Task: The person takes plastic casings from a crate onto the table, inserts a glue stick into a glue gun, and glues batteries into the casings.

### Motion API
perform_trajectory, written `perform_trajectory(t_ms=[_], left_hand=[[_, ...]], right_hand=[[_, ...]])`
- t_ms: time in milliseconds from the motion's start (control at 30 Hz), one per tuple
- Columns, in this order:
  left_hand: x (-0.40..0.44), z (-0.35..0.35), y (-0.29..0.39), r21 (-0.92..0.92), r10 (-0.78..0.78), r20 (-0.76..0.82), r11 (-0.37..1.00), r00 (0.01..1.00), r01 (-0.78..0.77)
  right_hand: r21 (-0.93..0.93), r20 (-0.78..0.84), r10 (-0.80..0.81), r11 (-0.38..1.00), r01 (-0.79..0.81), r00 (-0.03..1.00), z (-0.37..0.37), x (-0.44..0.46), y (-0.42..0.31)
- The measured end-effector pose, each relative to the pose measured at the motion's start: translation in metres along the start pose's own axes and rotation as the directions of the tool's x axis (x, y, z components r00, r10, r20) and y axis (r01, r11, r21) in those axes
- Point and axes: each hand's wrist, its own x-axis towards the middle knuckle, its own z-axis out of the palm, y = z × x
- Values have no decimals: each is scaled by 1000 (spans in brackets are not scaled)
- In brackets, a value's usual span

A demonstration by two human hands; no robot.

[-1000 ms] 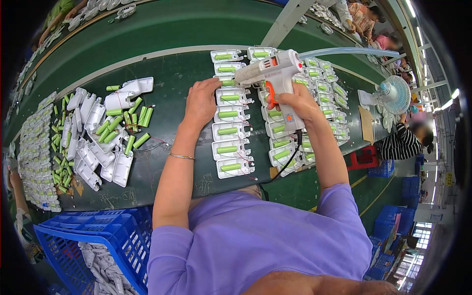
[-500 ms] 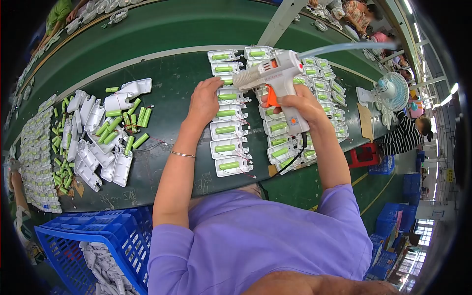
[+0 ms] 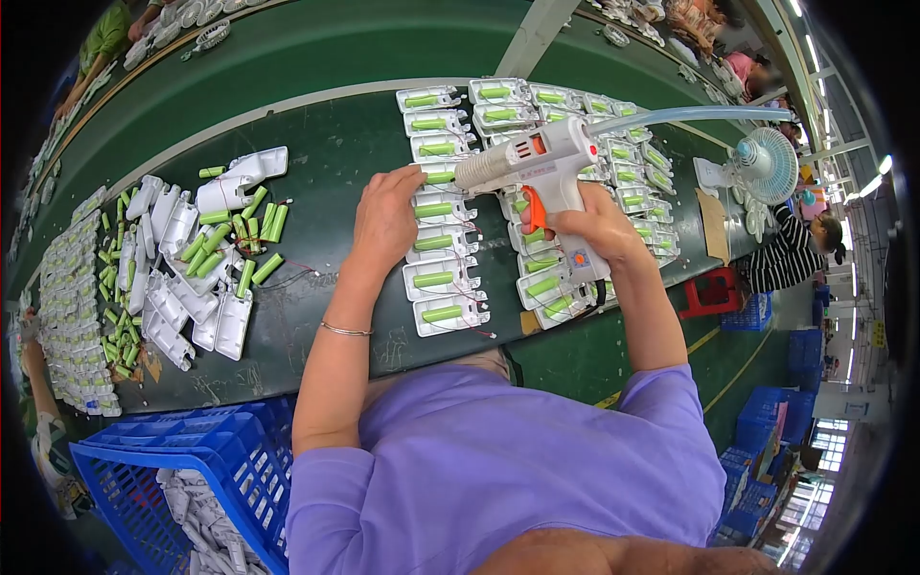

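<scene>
My right hand (image 3: pixel 596 228) grips a white hot glue gun (image 3: pixel 561 158), its fingers around the handle by the orange trigger. The gun's nozzle points left, low over a column of white plastic shells (image 3: pixel 428 280). Each shell in this column holds a green cylindrical battery (image 3: pixel 442 313) and has thin wires. My left hand (image 3: pixel 386 218), fingers held together, has its fingertips at the left end of the fourth shell from the far end, beside its battery (image 3: pixel 438 178). A clear glue stick (image 3: pixel 695 116) sticks out of the gun's back.
Loose batteries and shells (image 3: pixel 199 254) lie in a heap on the dark green table (image 3: pixel 316 230). More filled shells stand in rows right and far left. A blue crate (image 3: pixel 254 470) of grey-white parts sits below the table's front edge. A white fan (image 3: pixel 764 165) and co-workers are around.
My left hand has shifted from the third shell to the fourth, one place nearer me. The glue gun has moved along with it, its nozzle now by that fourth shell.
</scene>
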Motion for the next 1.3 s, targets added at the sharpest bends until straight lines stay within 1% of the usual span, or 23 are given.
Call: perform_trajectory(t_ms=[200, 467, 600, 700, 767, 800, 867, 1000, 1100, 1167, 1233, 1300], left_hand=[[0, 2, -2, -34, 20, -28, 999, 999, -21], [1, 0, -2, -52, 14, -16, 999, 1000, -15], [1, 1, -4, -81, 3, -13, 997, 1000, -4], [1, 2, -4, -106, 4, -16, 994, 1000, -6], [1, 3, -5, -107, 14, -23, 994, 1000, -17], [2, 4, -5, -108, 16, -20, 994, 1000, -18], [2, 4, -4, -117, 6, -22, 993, 1000, -9], [3, 6, -1, -99, 9, -30, 995, 1000, -12], [3, 5, 4, -126, 15, -47, 992, 999, -20], [0, -9, 15, -19, 16, -85, 1000, 996, -18], [-8, -24, 23, 6, 5, -42, 1000, 999, -5], [-19, -29, 25, 32, -5, -4, 999, 1000, 5]], right_hand=[[2, -1, -7, 1000, 7, 1000, 1, 4, 2], [14, -56, 13, 1000, -12, 998, 2, 12, 2], [6, -42, 27, 1000, -27, 999, 2, 14, -1], [9, -17, 2, 1000, -2, 1000, 3, 13, -1], [117, -25, -93, 989, 95, 995, 9, 11, -6], [118, -27, -92, 988, 95, 995, 9, 12, -6], [38, 44, -43, 998, 41, 998, 8, 14, -8], [36, 60, -18, 999, 16, 998, 2, 2, -12], [23, 32, -2, 1000, 1, 999, 2, -13, -12], [115, 54, -107, 988, 100, 993, 2, -20, -4], [127, 66, -105, 987, 96, 992, 5, -28, -3], [126, 80, -12, 992, 2, 997, 10, -36, -4]])
